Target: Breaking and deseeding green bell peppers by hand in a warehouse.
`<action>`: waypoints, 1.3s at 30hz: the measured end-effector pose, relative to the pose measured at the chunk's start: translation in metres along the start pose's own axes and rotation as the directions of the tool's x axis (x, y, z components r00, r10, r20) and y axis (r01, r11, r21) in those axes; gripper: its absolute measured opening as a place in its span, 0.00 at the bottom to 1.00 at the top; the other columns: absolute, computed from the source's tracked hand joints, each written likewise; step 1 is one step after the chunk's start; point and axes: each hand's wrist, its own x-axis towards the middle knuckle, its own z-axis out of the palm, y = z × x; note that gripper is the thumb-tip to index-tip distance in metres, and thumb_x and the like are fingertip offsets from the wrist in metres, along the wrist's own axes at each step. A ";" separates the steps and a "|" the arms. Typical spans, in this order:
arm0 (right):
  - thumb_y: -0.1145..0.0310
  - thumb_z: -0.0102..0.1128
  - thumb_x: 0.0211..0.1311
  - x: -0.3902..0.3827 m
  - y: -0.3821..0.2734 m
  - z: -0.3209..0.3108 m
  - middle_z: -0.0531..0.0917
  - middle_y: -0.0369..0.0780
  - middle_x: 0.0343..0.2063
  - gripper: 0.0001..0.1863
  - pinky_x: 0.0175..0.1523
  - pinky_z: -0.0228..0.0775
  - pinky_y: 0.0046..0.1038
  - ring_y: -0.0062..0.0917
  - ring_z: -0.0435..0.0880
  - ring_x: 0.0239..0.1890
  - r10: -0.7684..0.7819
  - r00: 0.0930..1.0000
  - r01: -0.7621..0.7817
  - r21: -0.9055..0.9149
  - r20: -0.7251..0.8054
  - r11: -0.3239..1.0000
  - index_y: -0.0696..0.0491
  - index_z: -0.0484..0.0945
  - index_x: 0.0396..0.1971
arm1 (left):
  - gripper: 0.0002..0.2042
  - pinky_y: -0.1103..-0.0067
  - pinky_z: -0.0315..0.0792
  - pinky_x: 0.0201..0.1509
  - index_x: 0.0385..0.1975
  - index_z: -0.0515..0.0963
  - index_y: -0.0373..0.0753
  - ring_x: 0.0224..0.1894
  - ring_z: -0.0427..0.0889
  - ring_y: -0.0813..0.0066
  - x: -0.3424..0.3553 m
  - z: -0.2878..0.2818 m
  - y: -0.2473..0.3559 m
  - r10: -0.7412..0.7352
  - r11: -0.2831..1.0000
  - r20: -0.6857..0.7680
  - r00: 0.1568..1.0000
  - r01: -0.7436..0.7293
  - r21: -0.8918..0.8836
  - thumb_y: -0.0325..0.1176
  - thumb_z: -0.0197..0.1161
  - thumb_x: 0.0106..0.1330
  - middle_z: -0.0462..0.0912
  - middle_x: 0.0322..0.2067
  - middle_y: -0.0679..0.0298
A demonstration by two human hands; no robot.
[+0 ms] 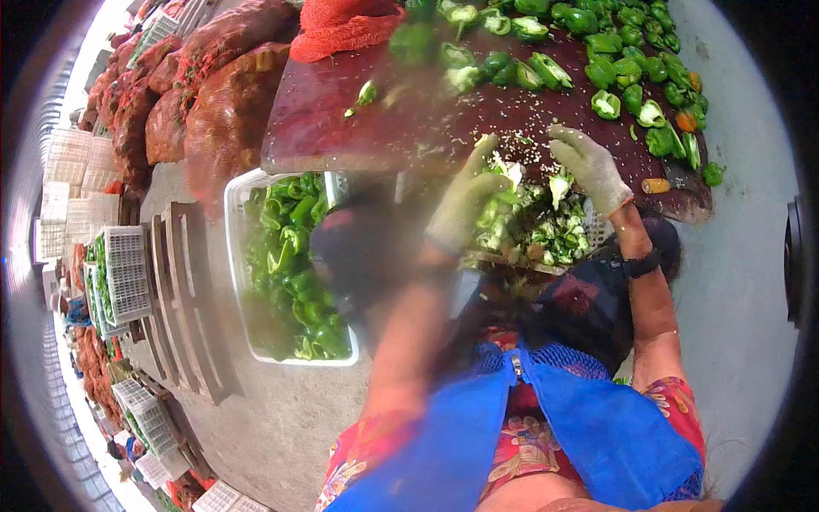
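Note:
My left hand (465,205), in a pale work glove, is at the table's near edge, fingers stretched and apart. My right hand (590,166), gloved too, rests opposite with its fingers extended over the table edge. Between them and just below lies a heap of pepper cores and seeds (554,226) in a container on my lap side. Pale pepper cores (512,173) sit close to my left fingers; whether they touch is unclear. Loose seeds (520,141) are scattered on the dark red tabletop (341,119). A knife (655,185) with a yellowish handle lies right of my right hand.
Green peppers (601,72), whole and cut, cover the table's far right. A red mesh bag (345,30) lies at its far left. A white crate (354,360) of cut peppers stands at my left, beyond it wooden pallets (183,299) and full mesh sacks (230,115).

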 end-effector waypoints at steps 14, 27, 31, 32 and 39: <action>0.69 0.53 0.66 -0.043 -0.071 0.066 0.80 0.45 0.49 0.13 0.55 0.74 0.30 0.28 0.81 0.50 -0.204 0.962 0.159 0.234 0.182 0.959 0.59 0.79 0.45 | 0.27 0.84 0.76 0.37 0.60 0.67 0.30 0.38 0.78 0.80 -0.070 -0.036 0.027 -0.028 0.992 0.034 0.999 0.032 -0.118 0.31 0.57 0.58 0.76 0.50 0.59; 0.52 0.53 0.68 -0.063 0.143 0.031 0.84 0.42 0.34 0.20 0.36 0.78 0.34 0.30 0.84 0.35 0.350 0.908 -0.420 0.487 0.232 0.766 0.57 0.77 0.34 | 0.10 0.81 0.74 0.22 0.41 0.78 0.37 0.21 0.75 0.81 -0.103 -0.273 0.137 0.420 0.895 -0.870 0.259 0.038 0.444 0.26 0.60 0.60 0.80 0.27 0.64; 0.57 0.58 0.64 -0.082 0.088 0.043 0.83 0.35 0.33 0.17 0.39 0.70 0.24 0.20 0.79 0.34 0.376 0.893 -0.447 0.397 0.245 0.801 0.58 0.80 0.32 | 0.15 0.72 0.75 0.32 0.46 0.80 0.36 0.32 0.82 0.70 -0.066 -0.373 0.132 0.539 0.555 -0.729 0.422 0.472 0.685 0.33 0.59 0.60 0.85 0.34 0.58; 0.57 0.58 0.64 -0.079 0.099 0.045 0.83 0.34 0.32 0.17 0.40 0.69 0.22 0.19 0.78 0.34 0.339 0.912 -0.385 0.196 0.230 0.902 0.59 0.81 0.32 | 0.15 0.67 0.77 0.37 0.45 0.80 0.36 0.34 0.82 0.64 -0.064 -0.399 0.127 0.624 0.393 -0.637 0.452 0.524 0.756 0.35 0.59 0.61 0.84 0.35 0.55; 0.68 0.52 0.67 -0.074 0.048 0.041 0.82 0.34 0.31 0.09 0.40 0.71 0.27 0.21 0.78 0.33 -0.076 0.969 0.158 -0.351 0.235 0.923 0.56 0.79 0.37 | 0.18 0.64 0.72 0.53 0.55 0.74 0.45 0.51 0.77 0.48 -0.038 -0.459 0.058 0.251 -0.075 -0.528 0.811 0.560 0.825 0.38 0.53 0.65 0.76 0.50 0.46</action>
